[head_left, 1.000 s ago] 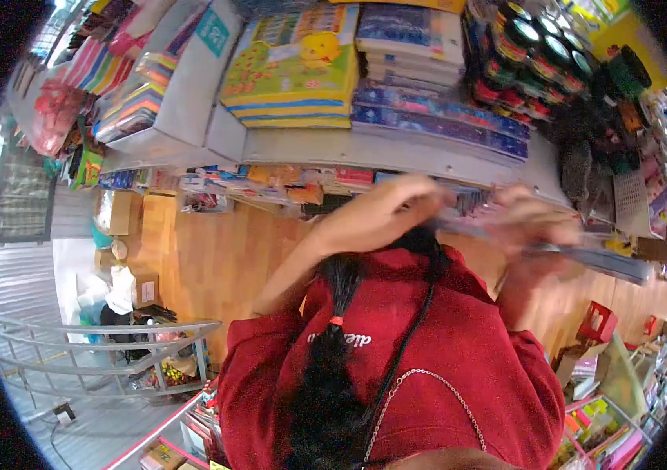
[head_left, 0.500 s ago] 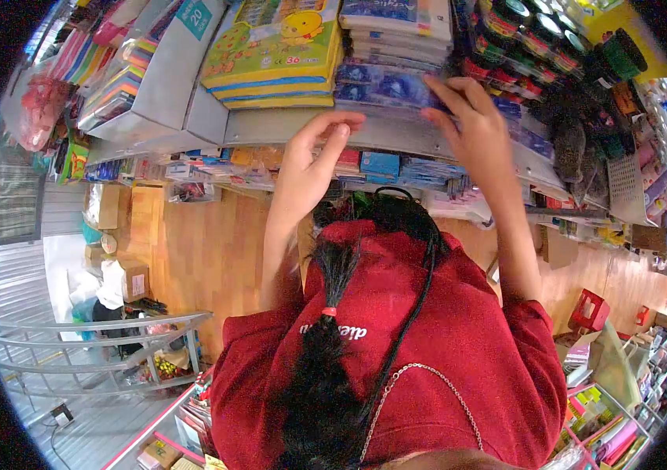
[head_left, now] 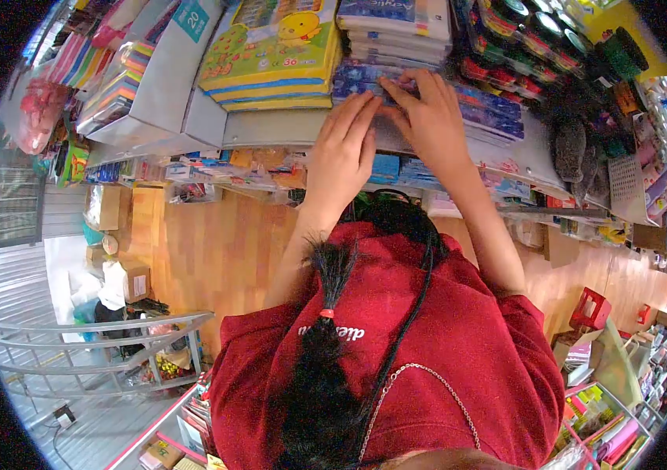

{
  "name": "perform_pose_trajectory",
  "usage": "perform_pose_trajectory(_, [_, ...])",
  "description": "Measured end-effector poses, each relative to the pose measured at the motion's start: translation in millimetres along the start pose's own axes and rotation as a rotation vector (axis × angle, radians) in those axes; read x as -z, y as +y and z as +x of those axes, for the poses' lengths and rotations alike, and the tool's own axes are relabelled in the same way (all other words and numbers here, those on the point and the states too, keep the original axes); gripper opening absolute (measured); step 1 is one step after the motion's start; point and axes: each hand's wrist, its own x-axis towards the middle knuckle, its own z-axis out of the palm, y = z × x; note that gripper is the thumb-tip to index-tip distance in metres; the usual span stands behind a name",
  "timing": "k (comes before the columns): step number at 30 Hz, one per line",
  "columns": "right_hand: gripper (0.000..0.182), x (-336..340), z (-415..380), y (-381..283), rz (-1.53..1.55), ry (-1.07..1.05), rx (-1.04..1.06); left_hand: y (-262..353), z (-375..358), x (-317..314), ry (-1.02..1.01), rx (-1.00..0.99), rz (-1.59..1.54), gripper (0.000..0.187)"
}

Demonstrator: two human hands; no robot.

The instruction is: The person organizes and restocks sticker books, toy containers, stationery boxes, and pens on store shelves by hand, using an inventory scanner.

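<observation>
Hands: left (head_left: 343,153), right (head_left: 425,117), fingers flat, pressed on blue packs (head_left: 427,98), shelf (head_left: 271,129); squaring stack; next: nudge edges flush.

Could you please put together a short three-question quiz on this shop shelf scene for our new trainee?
1. True or false: both hands rest on the blue packs on the grey shelf.
2. Which lies directly left of the blue packs in the picture? A) black tape rolls B) yellow chick packs C) a red basket
3. Fill in: the person's top is ____.

Key:
1. True: the left hand and right hand lie side by side, fingers flat on the blue packs.
2. B: the yellow chick packs; the tape rolls are to the right.
3. Red: the red top.
</observation>
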Motion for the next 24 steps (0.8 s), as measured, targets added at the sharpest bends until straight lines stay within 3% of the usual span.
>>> perform_pose_trajectory(9, [0.034,-0.4,-8.7,8.2,-0.002,0.108,-0.002,-0.8,3.5,-0.9,0.015,0.036,-0.008,0.037])
perform_pose_trajectory(14, [0.033,2.7,-9.4,1.9,-0.05,0.065,-0.083,-4.0,0.3,6.1,-0.033,0.042,-0.034,0.039])
perform_pose_trajectory(19, [0.034,-3.4,-14.7,-1.4,-0.138,0.087,-0.127,-11.9,9.8,83.2,0.082,-0.208,-0.009,0.029])
perform_pose_trajectory(24, [0.034,-9.8,-15.3,-11.4,-0.155,0.12,-0.179,-48.2,31.0,196.1,0.38,-0.121,0.167,0.02])
